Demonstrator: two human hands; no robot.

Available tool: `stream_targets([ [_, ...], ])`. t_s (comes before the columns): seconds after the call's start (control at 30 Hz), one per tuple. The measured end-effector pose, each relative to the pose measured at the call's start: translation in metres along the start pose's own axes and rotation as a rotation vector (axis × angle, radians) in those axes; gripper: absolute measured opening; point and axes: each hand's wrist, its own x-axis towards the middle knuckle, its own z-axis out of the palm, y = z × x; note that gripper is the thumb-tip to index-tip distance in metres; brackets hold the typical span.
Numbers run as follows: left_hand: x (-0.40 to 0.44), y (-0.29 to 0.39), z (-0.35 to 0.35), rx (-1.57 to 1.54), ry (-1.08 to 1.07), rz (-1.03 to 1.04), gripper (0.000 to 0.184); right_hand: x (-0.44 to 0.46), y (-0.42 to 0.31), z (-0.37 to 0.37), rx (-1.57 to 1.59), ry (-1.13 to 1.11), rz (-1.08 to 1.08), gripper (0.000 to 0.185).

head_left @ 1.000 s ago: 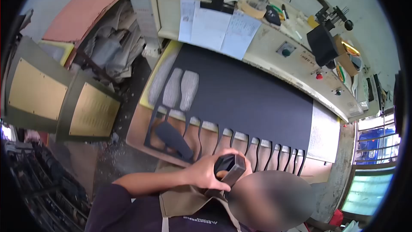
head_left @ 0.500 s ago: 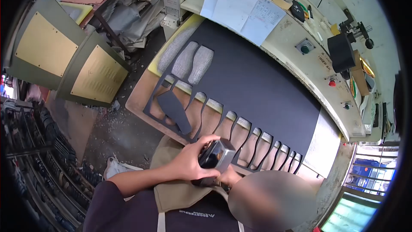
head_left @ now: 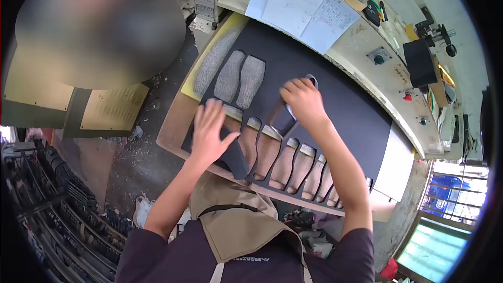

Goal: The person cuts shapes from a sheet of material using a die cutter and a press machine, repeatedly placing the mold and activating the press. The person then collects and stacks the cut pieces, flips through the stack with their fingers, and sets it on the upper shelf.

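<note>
My right hand (head_left: pixel 303 99) grips a narrow metal cutting die (head_left: pixel 292 128) near its upper end, over the black sheet (head_left: pixel 335 110). The die's outline shows on both sides of my fist. My left hand (head_left: pixel 208 128), a little blurred, is spread with its fingers apart over the loose dark cut piece (head_left: pixel 236 160) at the sheet's left end. Whether it touches that piece I cannot tell. Close by, two bottle-shaped cutouts (head_left: pixel 229 76) in the sheet show a grey textured surface. A row of similar openings runs along the near edge.
The sheet lies on a brown board (head_left: pixel 175 126) beneath a machine beam (head_left: pixel 361 36) with a green button (head_left: pixel 379 59) and clipped papers (head_left: pixel 298 8). Racks of dies (head_left: pixel 68 215) stand at lower left. A large blurred patch covers the upper left.
The dark, shiny-edged object at my chest has left that spot. My left hand has moved up and left and opened; my right hand now shows over the sheet with the cutting die.
</note>
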Motion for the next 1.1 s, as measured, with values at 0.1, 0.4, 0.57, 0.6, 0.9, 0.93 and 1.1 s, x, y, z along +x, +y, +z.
stream_targets([
  [0.1,0.054,-0.013,0.040,-0.096,-0.134,0.136,0.067,0.045,-0.001,0.064,-0.161,-0.179,-0.129,0.008],
  [0.4,0.085,-0.033,0.083,-0.136,-0.281,0.252,0.076,-0.024,-0.050,0.098,0.459,0.298,0.910,0.031],
  [0.57,0.082,-0.029,0.084,-0.130,-0.302,0.237,0.077,-0.035,-0.065,0.106,0.700,0.308,0.970,0.036],
  [0.6,0.083,-0.030,0.084,-0.127,-0.302,0.239,0.077,-0.033,-0.065,0.106,0.709,0.290,0.989,0.037],
  [0.9,0.095,-0.025,0.076,-0.137,-0.388,0.182,0.076,-0.024,-0.060,0.107,0.650,0.309,0.914,0.038],
  [0.93,0.099,-0.024,0.075,-0.131,-0.395,0.182,0.076,-0.021,-0.058,0.106,0.629,0.325,0.898,0.038],
  [1.1,0.120,-0.032,0.088,-0.108,-0.413,0.253,0.079,-0.008,-0.036,0.107,0.581,0.395,0.933,0.036],
])
